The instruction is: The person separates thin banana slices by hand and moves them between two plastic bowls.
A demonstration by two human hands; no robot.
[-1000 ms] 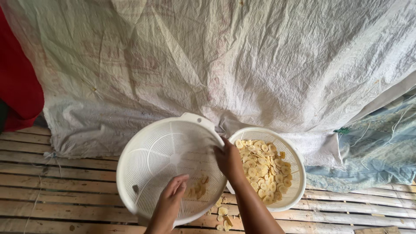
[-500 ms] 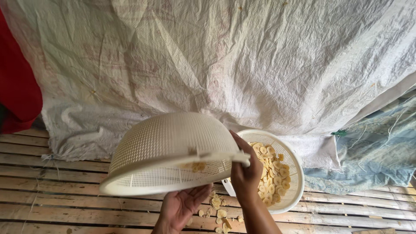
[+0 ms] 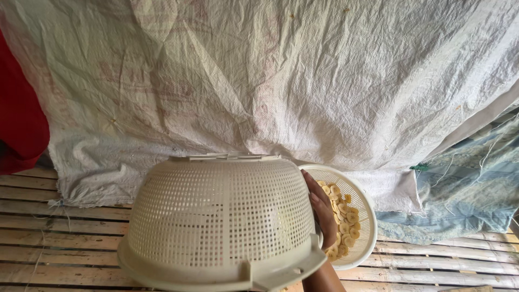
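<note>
Colander [image 3: 221, 216], upturned in right hand [image 3: 324, 213], hides the left hand.

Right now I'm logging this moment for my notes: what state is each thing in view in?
Large basket: upside down, rim toward the camera.
Small basket: tilted, open side showing, partly filled.
Pale round slices: heaped inside the small basket.
Right hand: gripping the large basket's side.
Left hand: out of sight.
White woven sheet: hanging, creased.

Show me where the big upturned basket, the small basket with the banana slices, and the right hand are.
big basket [image 3: 221, 216], head view, on its mesh wall.
small basket [image 3: 363, 203], head view, on its right inner wall.
right hand [image 3: 323, 208], head view, on its back.
</note>
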